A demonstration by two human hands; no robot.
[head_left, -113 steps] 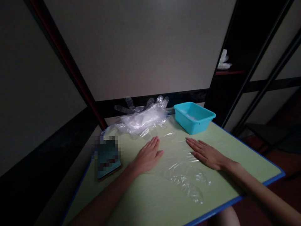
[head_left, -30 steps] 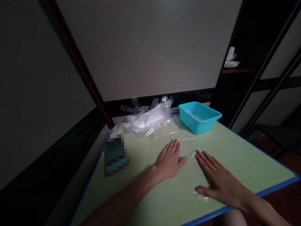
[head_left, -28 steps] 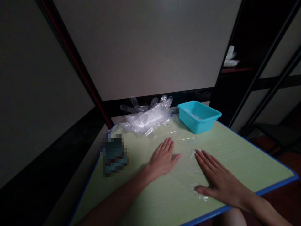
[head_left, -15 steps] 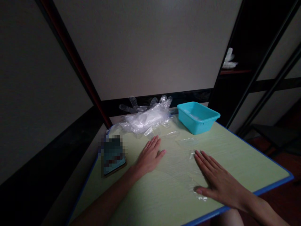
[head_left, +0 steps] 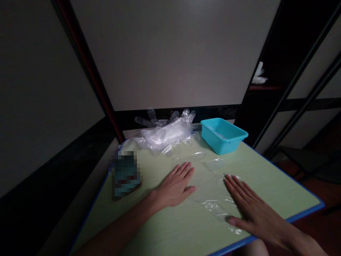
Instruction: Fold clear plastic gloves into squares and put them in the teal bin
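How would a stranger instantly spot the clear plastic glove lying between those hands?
Find the pale green table with the blue edge, then the left hand and right hand laid palm down over it. Between them lies the clear plastic glove. Unlike the bunched, whitish plastic heap at the back, it is spread out, with the green showing through.

A pale green table (head_left: 173,229) with blue edging (head_left: 239,243) bears a clear plastic glove (head_left: 210,186) spread flat near its middle, a crumpled heap of similar gloves (head_left: 166,136) along the far edge, a turquoise basin (head_left: 223,144) just right of the heap, and a dark, blurred object (head_left: 125,177) at left.
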